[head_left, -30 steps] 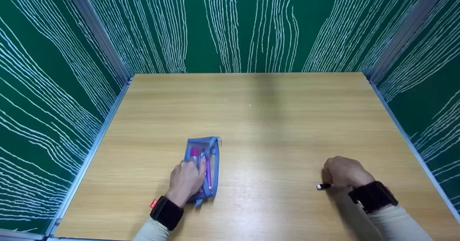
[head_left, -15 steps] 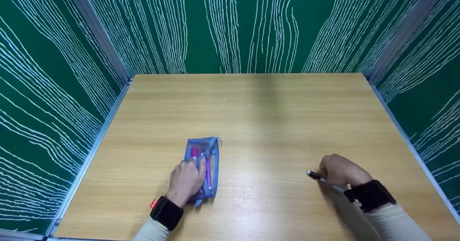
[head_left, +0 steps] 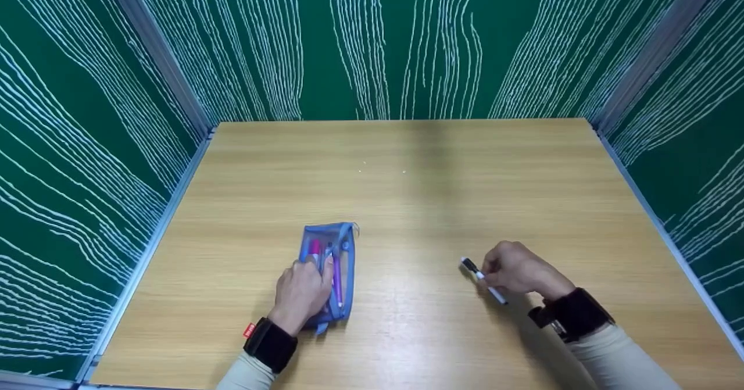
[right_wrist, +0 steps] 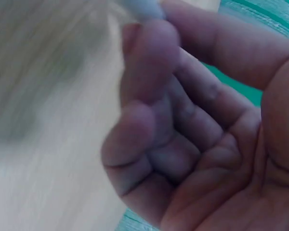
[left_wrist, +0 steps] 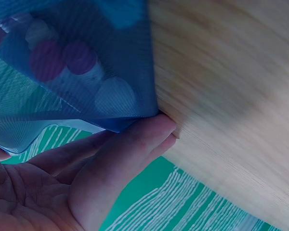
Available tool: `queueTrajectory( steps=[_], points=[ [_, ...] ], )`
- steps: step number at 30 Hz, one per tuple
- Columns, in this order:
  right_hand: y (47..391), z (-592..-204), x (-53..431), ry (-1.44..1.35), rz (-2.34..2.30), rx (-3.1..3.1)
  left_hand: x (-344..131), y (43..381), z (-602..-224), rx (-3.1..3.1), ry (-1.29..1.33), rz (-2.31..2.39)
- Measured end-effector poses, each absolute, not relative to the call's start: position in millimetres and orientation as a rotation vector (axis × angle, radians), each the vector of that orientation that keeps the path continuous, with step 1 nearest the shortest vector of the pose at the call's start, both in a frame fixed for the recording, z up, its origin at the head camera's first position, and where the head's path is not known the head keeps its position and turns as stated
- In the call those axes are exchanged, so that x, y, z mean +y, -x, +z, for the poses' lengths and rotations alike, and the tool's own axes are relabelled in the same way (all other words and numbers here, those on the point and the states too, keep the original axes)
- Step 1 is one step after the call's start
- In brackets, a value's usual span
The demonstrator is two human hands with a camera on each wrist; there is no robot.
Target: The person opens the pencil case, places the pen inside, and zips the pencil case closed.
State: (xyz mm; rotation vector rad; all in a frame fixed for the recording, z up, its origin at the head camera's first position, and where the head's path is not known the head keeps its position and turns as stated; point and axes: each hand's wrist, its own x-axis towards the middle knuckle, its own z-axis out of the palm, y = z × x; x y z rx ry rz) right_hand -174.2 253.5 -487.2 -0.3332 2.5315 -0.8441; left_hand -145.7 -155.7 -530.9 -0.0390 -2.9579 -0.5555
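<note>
My left hand [head_left: 302, 290] holds the near left side of a blue mesh pencil case [head_left: 349, 279], which lies on the table with its length pointing away from me. A pink-capped pen [head_left: 314, 247] and a purple pen [head_left: 337, 282] show inside it. In the left wrist view, fingers touch the lower edge of the mesh [left_wrist: 130, 62], and rounded pen ends show through. To the right, my right hand [head_left: 516, 267] pinches a white marker [head_left: 494, 294] with a black cap, tilted cap-end far left, just over the tabletop. The right wrist view catches only a blurred bit of the marker [right_wrist: 142, 8].
The wooden table [head_left: 418, 215] has a few tiny white specks [head_left: 404, 172] toward the back. Green panels [head_left: 395, 41] with white wavy lines stand along the back and both sides, joined by grey corner posts [head_left: 163, 53].
My right hand has moved left with the marker, whose black cap has turned to point farther away; more of its white body now shows. The left hand and pencil case have stayed put.
</note>
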Motion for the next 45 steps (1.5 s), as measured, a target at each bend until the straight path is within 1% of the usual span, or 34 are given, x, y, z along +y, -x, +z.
queueTrajectory(
  steps=[4,8,23,34,45],
  points=[
    [175,-489,237,0.224,-0.976,2.497,-156,146,-531,-2.963,0.044,-0.56],
    [176,-492,220,0.182,-1.069,2.5,-156,148,-530,-2.974,0.042,-0.573],
    [180,-508,153,0.243,-1.234,2.581,-155,149,-530,-3.008,0.023,-0.572],
    [181,-511,95,0.143,-1.385,2.454,-156,148,-532,-2.992,0.016,-0.567],
    [181,-514,53,0.207,-1.425,2.424,-157,148,-533,-2.993,0.021,-0.581]
  ],
)
